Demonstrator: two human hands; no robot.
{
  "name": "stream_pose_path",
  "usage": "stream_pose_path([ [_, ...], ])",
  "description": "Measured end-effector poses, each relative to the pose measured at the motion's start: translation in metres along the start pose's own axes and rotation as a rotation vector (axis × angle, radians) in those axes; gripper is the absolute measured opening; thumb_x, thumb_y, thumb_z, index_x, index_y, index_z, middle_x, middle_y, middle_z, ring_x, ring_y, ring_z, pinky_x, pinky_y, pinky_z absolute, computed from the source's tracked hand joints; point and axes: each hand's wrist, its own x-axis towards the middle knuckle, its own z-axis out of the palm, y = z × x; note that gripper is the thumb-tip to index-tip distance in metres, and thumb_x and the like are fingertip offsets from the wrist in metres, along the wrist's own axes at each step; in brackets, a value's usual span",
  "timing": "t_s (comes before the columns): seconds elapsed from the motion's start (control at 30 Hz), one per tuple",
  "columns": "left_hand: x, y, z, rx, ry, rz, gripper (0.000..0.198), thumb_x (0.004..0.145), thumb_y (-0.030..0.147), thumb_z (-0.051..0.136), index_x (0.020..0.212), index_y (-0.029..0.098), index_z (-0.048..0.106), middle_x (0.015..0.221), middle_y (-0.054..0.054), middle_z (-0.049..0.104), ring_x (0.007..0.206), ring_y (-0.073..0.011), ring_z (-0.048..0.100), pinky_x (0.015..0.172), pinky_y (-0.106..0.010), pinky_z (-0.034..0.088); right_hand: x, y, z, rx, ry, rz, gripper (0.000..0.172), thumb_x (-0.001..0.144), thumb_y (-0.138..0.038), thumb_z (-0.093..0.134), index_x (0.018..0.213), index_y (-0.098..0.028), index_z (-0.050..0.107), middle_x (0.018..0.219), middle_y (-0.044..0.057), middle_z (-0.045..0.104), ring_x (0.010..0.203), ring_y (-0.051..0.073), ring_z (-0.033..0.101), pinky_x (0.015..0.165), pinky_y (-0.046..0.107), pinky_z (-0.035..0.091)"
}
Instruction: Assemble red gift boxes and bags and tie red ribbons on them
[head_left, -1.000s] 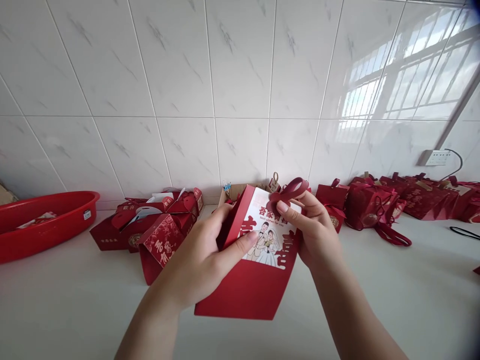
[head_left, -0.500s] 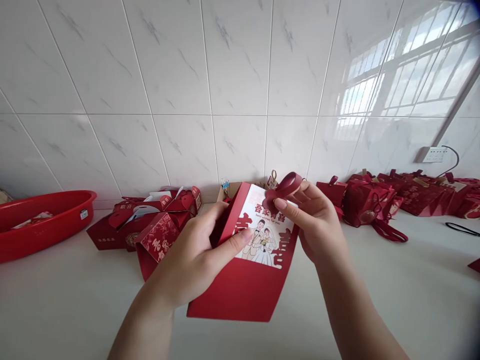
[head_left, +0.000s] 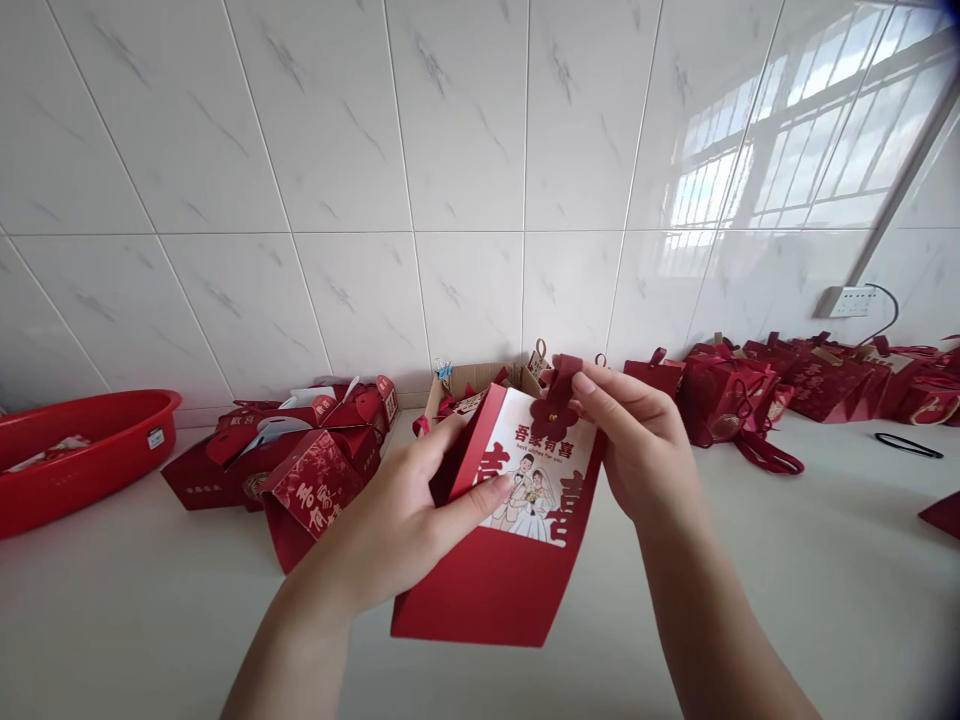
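Note:
My left hand (head_left: 427,510) grips a red gift box (head_left: 480,595) by its left side, thumb lying across the front. A white panel (head_left: 525,440) on that front carries a printed bride and groom and red characters. At its top edge sits a dark red strap (head_left: 564,385) with a flower-shaped end and a small gold stud. My right hand (head_left: 645,440) pinches the strap between thumb and fingers, at the box's upper right corner. Both hands hold the box tilted above the white table. The fingers behind the box are hidden.
Several folded red boxes (head_left: 217,470) stand at the left, beside a red plastic basin (head_left: 82,470). Behind the held box is an open cardboard box (head_left: 442,385) with red items. More red gift bags (head_left: 727,390) line the tiled wall at right. A black loop (head_left: 909,446) lies nearby.
The strap, a raised loop before, now lies flatter, with its flower end and stud facing me. My right fingers have shifted along it. The view has turned slightly right.

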Motion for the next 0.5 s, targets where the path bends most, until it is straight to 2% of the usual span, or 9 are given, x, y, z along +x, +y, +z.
stream_pose_path([
  [0.2, 0.005, -0.009, 0.000, 0.084, 0.007, 0.071, 0.052, 0.083, 0.032, 0.068, 0.131, 0.034, 0.051, 0.121, -0.003, 0.069, 0.093, -0.0245, 0.073, 0.068, -0.028, 0.063, 0.002, 0.004, 0.001, -0.055, 0.136, -0.070, 0.013, 0.080, -0.032, 0.073, 0.091, -0.026, 0.077, 0.081, 0.001, 0.075, 0.076, 0.016, 0.070, 0.068, 0.030, 0.058],
  [0.33, 0.008, -0.009, 0.004, 0.131, -0.022, 0.008, 0.051, 0.085, 0.038, 0.065, 0.133, 0.036, 0.048, 0.123, -0.002, 0.067, 0.097, -0.0256, 0.071, 0.073, -0.032, 0.063, 0.003, -0.002, -0.001, -0.086, 0.139, -0.138, 0.010, 0.078, -0.030, 0.074, 0.086, -0.024, 0.077, 0.075, 0.000, 0.074, 0.070, 0.015, 0.069, 0.061, 0.027, 0.058],
  [0.4, 0.009, -0.011, 0.004, 0.196, -0.023, -0.017, 0.053, 0.085, 0.043, 0.064, 0.135, 0.038, 0.045, 0.130, -0.001, 0.062, 0.107, -0.0261, 0.067, 0.081, -0.034, 0.061, 0.002, -0.010, -0.004, -0.125, 0.151, -0.161, 0.010, 0.075, -0.028, 0.077, 0.084, -0.024, 0.077, 0.074, -0.001, 0.074, 0.068, 0.015, 0.070, 0.059, 0.026, 0.058],
  [0.5, 0.010, -0.019, -0.001, 0.354, 0.020, -0.032, 0.062, 0.082, 0.052, 0.063, 0.138, 0.040, 0.039, 0.146, -0.001, 0.047, 0.124, -0.0292, 0.055, 0.092, -0.039, 0.055, -0.001, -0.025, -0.013, -0.245, 0.281, -0.211, 0.010, 0.072, -0.027, 0.079, 0.081, -0.023, 0.077, 0.072, 0.000, 0.074, 0.065, 0.015, 0.070, 0.056, 0.026, 0.057],
])
